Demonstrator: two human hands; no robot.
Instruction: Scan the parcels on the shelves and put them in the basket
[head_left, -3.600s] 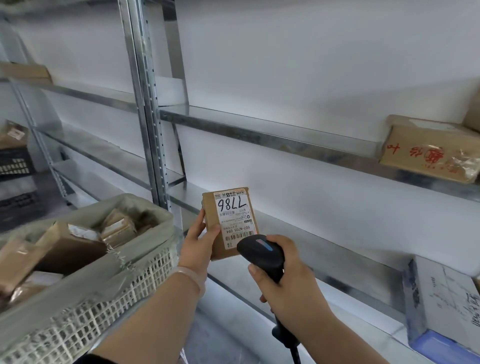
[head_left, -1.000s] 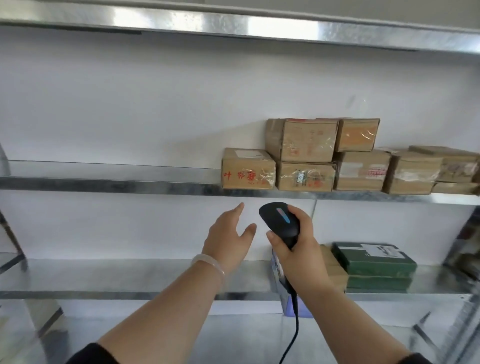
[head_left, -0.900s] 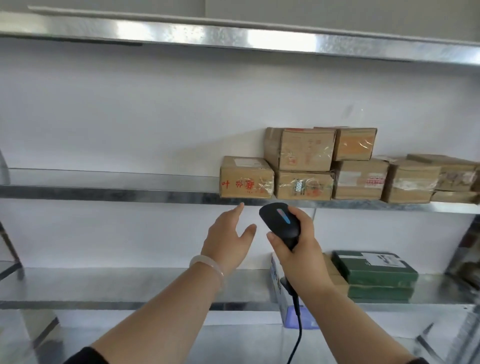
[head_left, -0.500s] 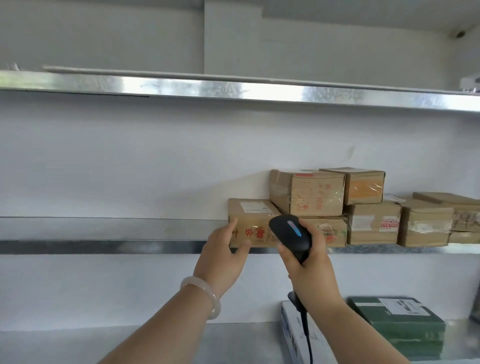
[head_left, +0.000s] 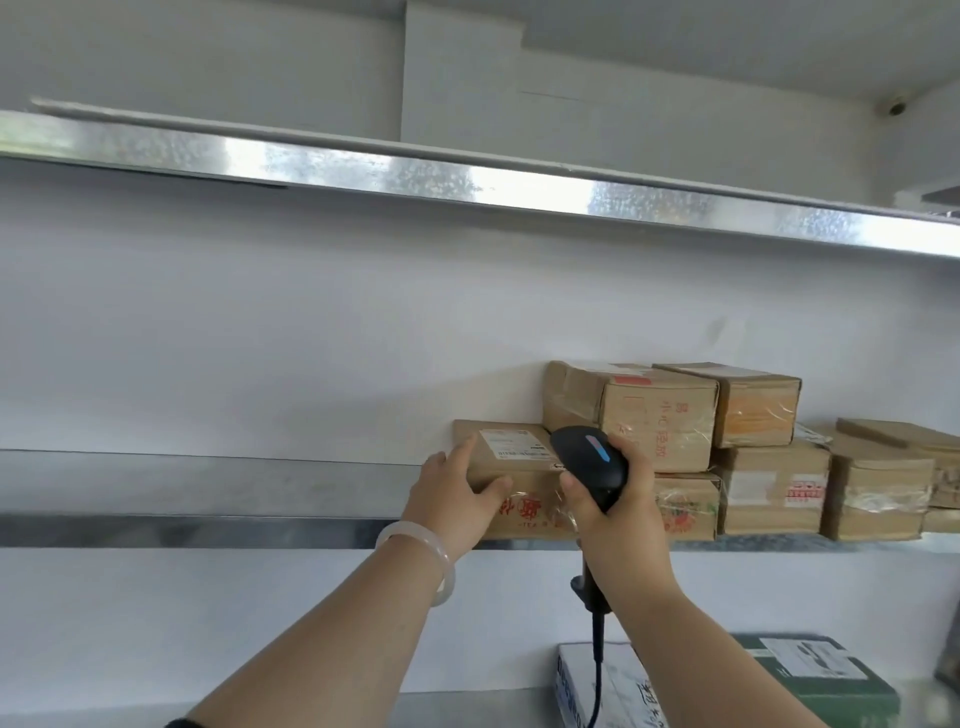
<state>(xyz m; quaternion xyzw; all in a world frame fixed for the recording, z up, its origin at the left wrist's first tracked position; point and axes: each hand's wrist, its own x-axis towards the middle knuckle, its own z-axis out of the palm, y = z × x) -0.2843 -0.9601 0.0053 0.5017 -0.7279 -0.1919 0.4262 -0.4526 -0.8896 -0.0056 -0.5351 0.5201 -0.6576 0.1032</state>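
Note:
A brown cardboard parcel (head_left: 519, 470) with a white label on top and red print on its front stands on the metal shelf (head_left: 208, 530), at the left end of a row of boxes. My left hand (head_left: 454, 501) grips its left front corner, thumb on the front face and fingers over the top edge. My right hand (head_left: 618, 512) holds a black barcode scanner (head_left: 589, 465) with a blue light, right in front of the parcel. The scanner's cable hangs down. No basket is in view.
Several more brown parcels (head_left: 665, 415) are stacked to the right on the same shelf. On the shelf below lie a white and blue box (head_left: 576, 680) and a green box (head_left: 831, 680). Another metal shelf (head_left: 467, 184) runs overhead. A white wall is behind.
The small labelled parcel is gone from my left hand. The view turned from the basket to the upper shelf. My left hand rose and took hold of the leftmost brown parcel; the scanner rose with it.

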